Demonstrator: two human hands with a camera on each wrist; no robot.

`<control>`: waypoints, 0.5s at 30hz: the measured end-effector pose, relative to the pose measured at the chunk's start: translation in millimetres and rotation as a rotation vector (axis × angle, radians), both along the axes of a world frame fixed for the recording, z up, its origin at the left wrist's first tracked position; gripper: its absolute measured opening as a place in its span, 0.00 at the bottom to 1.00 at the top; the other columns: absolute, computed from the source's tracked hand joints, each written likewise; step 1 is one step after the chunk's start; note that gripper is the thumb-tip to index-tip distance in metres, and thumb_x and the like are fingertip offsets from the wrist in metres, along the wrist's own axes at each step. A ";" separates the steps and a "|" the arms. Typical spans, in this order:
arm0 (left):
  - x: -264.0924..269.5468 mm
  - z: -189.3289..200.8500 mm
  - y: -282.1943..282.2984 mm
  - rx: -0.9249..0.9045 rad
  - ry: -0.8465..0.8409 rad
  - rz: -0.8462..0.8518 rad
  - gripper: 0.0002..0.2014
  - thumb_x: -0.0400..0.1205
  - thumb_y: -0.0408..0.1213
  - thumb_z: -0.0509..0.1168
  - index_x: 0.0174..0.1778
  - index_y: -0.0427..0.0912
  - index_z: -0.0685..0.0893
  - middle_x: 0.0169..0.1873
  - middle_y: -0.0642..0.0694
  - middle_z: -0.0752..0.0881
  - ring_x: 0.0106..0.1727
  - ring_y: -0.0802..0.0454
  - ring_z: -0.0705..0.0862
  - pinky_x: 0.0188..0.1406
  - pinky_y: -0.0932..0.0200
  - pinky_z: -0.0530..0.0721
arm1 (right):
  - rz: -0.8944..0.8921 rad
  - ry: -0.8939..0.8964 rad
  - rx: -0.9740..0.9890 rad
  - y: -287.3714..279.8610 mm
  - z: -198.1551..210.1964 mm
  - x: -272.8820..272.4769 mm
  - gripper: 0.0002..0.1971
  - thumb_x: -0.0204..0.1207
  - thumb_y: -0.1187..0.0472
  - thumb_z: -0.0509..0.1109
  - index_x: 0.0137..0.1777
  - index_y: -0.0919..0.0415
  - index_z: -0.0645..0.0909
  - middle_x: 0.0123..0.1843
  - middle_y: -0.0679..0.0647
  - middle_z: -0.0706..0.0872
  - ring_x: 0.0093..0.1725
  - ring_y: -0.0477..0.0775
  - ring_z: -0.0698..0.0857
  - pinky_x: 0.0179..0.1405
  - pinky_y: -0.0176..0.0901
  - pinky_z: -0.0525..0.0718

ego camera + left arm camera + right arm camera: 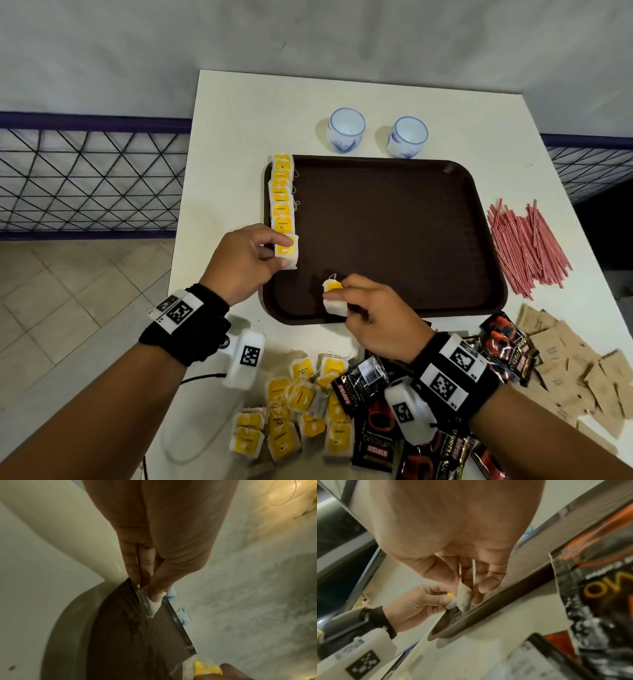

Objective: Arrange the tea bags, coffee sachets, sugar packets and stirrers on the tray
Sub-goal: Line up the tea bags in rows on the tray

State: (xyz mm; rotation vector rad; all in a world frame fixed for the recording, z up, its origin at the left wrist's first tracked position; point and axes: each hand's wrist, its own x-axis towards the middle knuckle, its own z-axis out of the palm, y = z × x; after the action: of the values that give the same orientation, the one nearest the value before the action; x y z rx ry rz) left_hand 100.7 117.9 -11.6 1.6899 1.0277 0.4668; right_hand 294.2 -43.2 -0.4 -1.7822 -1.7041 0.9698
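A dark brown tray lies in the middle of the white table. A row of several yellow-tagged tea bags runs down its left edge. My left hand pinches one more tea bag at the near end of that row; the bag's white corner hangs over the tray floor. My right hand pinches another tea bag just above the tray's near edge, and this bag hangs edge-on beside the tray rim.
Loose tea bags lie piled at the table's front. Black coffee sachets, brown sugar packets and red stirrers lie to the right. Two white-and-blue cups stand behind the tray. A blue mesh railing runs on the left.
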 end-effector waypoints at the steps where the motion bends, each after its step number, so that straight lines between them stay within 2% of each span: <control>1: 1.3 -1.9 0.6 0.026 0.000 -0.006 0.12 0.74 0.24 0.77 0.51 0.41 0.91 0.55 0.50 0.90 0.45 0.64 0.91 0.50 0.73 0.85 | -0.038 0.038 0.013 1.0 -0.7 -0.4 0.19 0.77 0.67 0.64 0.64 0.60 0.88 0.52 0.46 0.82 0.47 0.41 0.84 0.47 0.25 0.76; 3: 4.2 -5.5 2.0 0.123 0.040 -0.020 0.10 0.76 0.26 0.77 0.50 0.41 0.92 0.50 0.51 0.90 0.44 0.69 0.88 0.48 0.80 0.80 | -0.115 0.096 0.035 3.8 -2.9 -0.9 0.12 0.81 0.64 0.70 0.60 0.58 0.90 0.51 0.46 0.86 0.51 0.42 0.86 0.52 0.29 0.80; 6: 5.7 -10.6 7.1 0.228 0.117 -0.036 0.08 0.78 0.28 0.75 0.48 0.44 0.94 0.48 0.52 0.91 0.45 0.64 0.86 0.47 0.83 0.74 | -0.167 0.126 0.029 9.8 -8.9 -0.9 0.09 0.79 0.66 0.73 0.55 0.57 0.92 0.49 0.45 0.88 0.53 0.41 0.87 0.56 0.30 0.80; 8: 4.5 -11.7 10.6 0.240 0.142 -0.043 0.08 0.78 0.28 0.75 0.49 0.44 0.94 0.48 0.52 0.91 0.44 0.63 0.86 0.49 0.83 0.75 | -0.179 0.116 0.023 13.3 -12.1 -1.6 0.11 0.78 0.69 0.73 0.55 0.56 0.92 0.49 0.43 0.89 0.54 0.39 0.87 0.57 0.30 0.79; 10: 3.2 -10.9 12.8 0.251 0.152 -0.060 0.08 0.78 0.28 0.76 0.49 0.44 0.93 0.48 0.53 0.90 0.42 0.68 0.86 0.48 0.83 0.74 | -0.185 0.130 0.005 16.2 -12.7 -2.8 0.16 0.77 0.73 0.72 0.58 0.54 0.91 0.48 0.36 0.88 0.53 0.36 0.87 0.56 0.29 0.78; 12: 2.1 -9.7 13.9 0.253 0.146 -0.077 0.08 0.77 0.28 0.76 0.48 0.44 0.93 0.48 0.54 0.89 0.40 0.71 0.86 0.46 0.83 0.74 | -0.183 0.156 -0.015 18.1 -11.7 -4.8 0.22 0.77 0.74 0.71 0.64 0.49 0.87 0.42 0.30 0.86 0.44 0.35 0.85 0.50 0.27 0.78; 13: 1.7 -9.5 14.6 0.247 0.143 -0.083 0.08 0.77 0.28 0.76 0.48 0.44 0.93 0.48 0.54 0.89 0.40 0.69 0.86 0.45 0.82 0.74 | -0.180 0.169 -0.020 19.3 -11.0 -6.0 0.26 0.77 0.73 0.71 0.68 0.45 0.84 0.41 0.33 0.85 0.40 0.39 0.84 0.47 0.30 0.80; 15: 0.8 -9.5 15.3 0.230 0.138 -0.092 0.08 0.77 0.29 0.76 0.48 0.45 0.93 0.49 0.53 0.89 0.41 0.64 0.88 0.46 0.79 0.77 | -0.186 0.195 -0.050 22.0 -12.9 -8.0 0.32 0.76 0.73 0.71 0.74 0.40 0.79 0.42 0.45 0.85 0.39 0.49 0.83 0.48 0.38 0.84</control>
State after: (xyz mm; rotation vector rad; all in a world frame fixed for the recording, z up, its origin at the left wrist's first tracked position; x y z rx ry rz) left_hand 101.4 133.2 -21.1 1.9887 1.0209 0.4257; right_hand 286.2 -21.2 -13.3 -1.7765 -1.3812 1.0731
